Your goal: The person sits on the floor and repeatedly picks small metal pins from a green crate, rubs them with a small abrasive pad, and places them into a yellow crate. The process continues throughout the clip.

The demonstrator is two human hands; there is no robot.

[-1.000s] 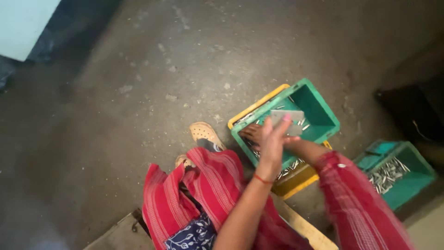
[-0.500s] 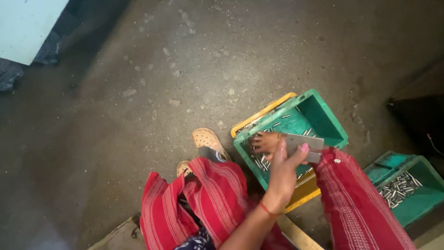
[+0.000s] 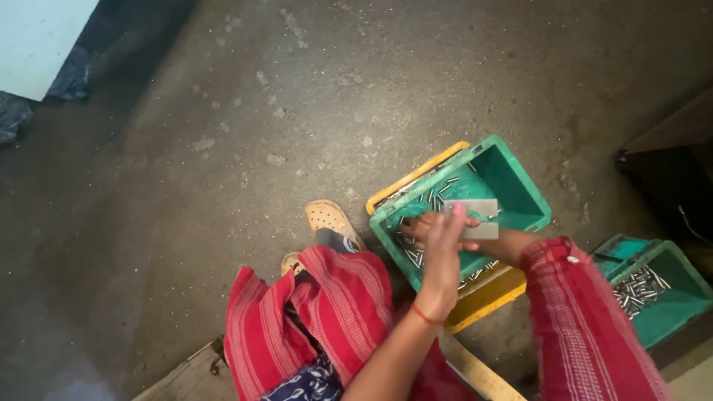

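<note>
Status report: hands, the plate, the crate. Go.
Left hand grips grey metal plate. Right hand down among small metal pins in green crate. Nothing blocking.

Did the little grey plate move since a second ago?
Yes. The grey plate went from the green crate's middle toward its right side.

Flat grey metal plate (image 3: 473, 217) over green crate (image 3: 520, 186).

Metal pins (image 3: 416, 256) held in a crate (image 3: 520, 189), stacked on another crate (image 3: 486, 297), a third crate (image 3: 668, 297) placed right.
</note>
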